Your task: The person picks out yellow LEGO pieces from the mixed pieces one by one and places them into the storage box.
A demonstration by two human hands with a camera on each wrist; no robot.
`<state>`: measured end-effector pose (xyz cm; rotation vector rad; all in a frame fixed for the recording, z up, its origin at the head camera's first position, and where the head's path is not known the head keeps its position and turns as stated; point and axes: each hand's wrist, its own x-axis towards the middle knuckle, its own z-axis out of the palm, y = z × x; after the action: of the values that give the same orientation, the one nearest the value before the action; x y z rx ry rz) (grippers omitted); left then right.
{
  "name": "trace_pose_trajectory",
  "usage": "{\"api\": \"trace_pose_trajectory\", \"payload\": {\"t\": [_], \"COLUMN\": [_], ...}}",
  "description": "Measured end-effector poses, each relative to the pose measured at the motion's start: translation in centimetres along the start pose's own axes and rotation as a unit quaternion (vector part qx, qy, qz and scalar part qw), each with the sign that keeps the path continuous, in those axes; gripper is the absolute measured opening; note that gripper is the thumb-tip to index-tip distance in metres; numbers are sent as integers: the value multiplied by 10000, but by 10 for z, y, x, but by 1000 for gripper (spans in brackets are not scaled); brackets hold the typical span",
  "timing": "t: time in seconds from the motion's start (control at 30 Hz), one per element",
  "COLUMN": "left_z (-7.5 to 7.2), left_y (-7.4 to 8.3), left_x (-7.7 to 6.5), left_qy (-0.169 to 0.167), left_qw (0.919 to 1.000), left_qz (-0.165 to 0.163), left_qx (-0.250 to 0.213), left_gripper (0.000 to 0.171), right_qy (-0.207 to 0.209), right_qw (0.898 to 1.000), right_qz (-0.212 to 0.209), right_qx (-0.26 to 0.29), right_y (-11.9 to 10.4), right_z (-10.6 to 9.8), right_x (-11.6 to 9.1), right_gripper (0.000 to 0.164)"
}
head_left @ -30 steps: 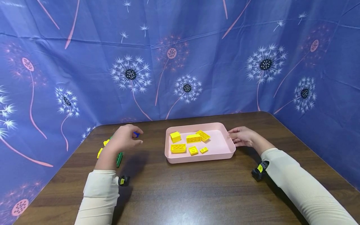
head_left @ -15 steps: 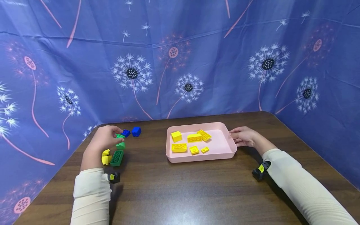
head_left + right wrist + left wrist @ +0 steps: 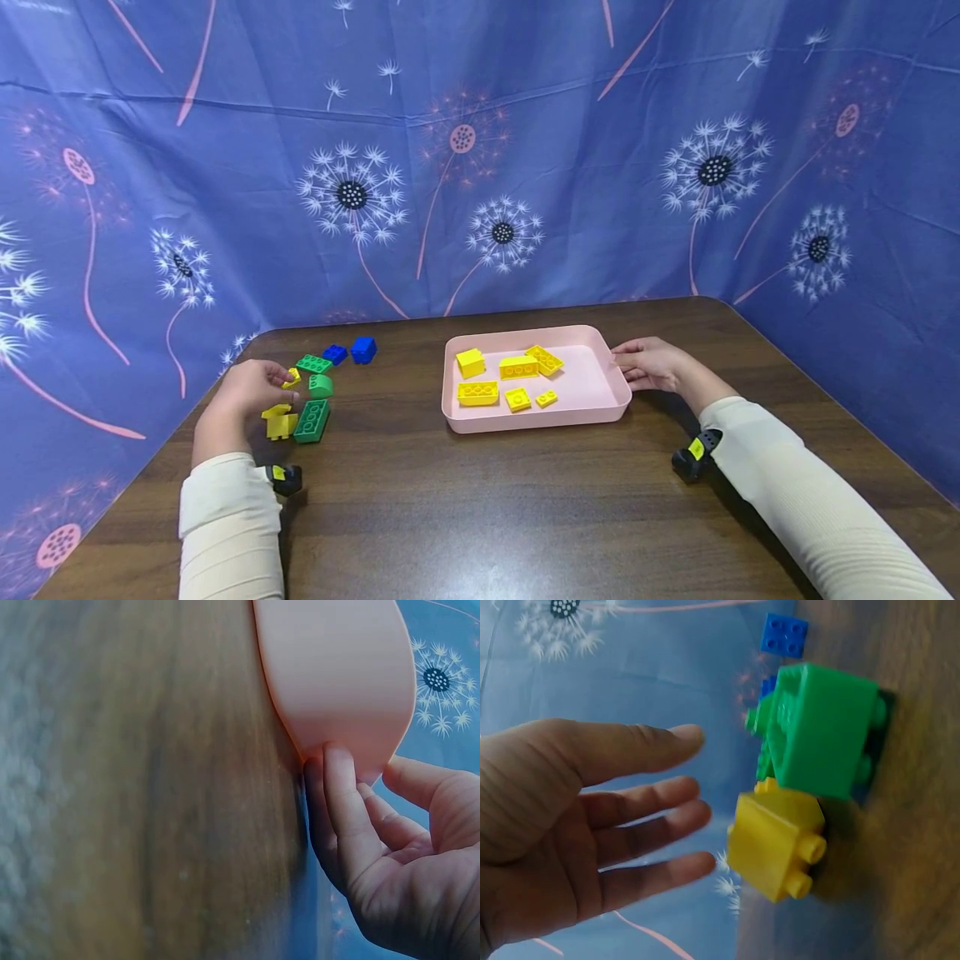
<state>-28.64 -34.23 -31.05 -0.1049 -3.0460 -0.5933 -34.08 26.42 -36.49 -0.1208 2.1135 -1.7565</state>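
Observation:
My left hand (image 3: 247, 393) is over the left part of the table, its fingers fairly straight and nothing held in the left wrist view. Just beyond its fingertips lies a small yellow building brick (image 3: 292, 378). Another yellow brick (image 3: 769, 844) stands nearer, beside a green brick (image 3: 312, 421). Two more green pieces, a rounded one (image 3: 320, 386) and a flat one (image 3: 313, 364), are behind these. My right hand (image 3: 651, 367) holds the right end of a pink tray (image 3: 592, 408), fingers on its outer wall, thumb at the rim. Several yellow bricks (image 3: 477, 393) lie inside the tray.
Two blue bricks (image 3: 363, 350) sit at the back left of the wooden table (image 3: 480, 508). A blue cloth (image 3: 570, 192) printed with dandelions hangs behind the table and along its sides.
My left hand has moved left and nearer, from the blue bricks past the green ones to the yellow ones, uncovering the blue and green bricks. My right hand and the tray stay put.

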Motion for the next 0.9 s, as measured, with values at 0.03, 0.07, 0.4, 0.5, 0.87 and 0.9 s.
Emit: {"api": "trace_pose_trajectory", "payload": {"t": [0.03,0.07,0.4,0.5,0.87,0.9], "left_z": [0,0,5,6,8,8], "left_y": [-3,-5,-15,-16,-24,-24], "left_x": [0,-1,-5,-5,-5,-6], "left_qy": [-91,-197,-814,-864,-816,-811], "left_qw": [9999,9997,9941,9928,9937,9938], "left_qz": [-39,-89,-565,-579,-664,-668], "left_qx": [-29,-68,-450,-595,-379,-361], "left_gripper": [37,37,23,20,16,16], "right_qy": [16,19,88,73,121,120], "right_qw": [10000,10000,9999,10000,9999,9999], "right_qz": [20,25,38,-6,-11,-11], "right_qx": [13,7,34,53,-56,-66], "right_y": [0,0,0,1,1,1], "right_z": [0,0,0,0,2,2], "right_x": [0,0,0,0,1,1], "right_gripper": [48,48,45,44,51,51]}}
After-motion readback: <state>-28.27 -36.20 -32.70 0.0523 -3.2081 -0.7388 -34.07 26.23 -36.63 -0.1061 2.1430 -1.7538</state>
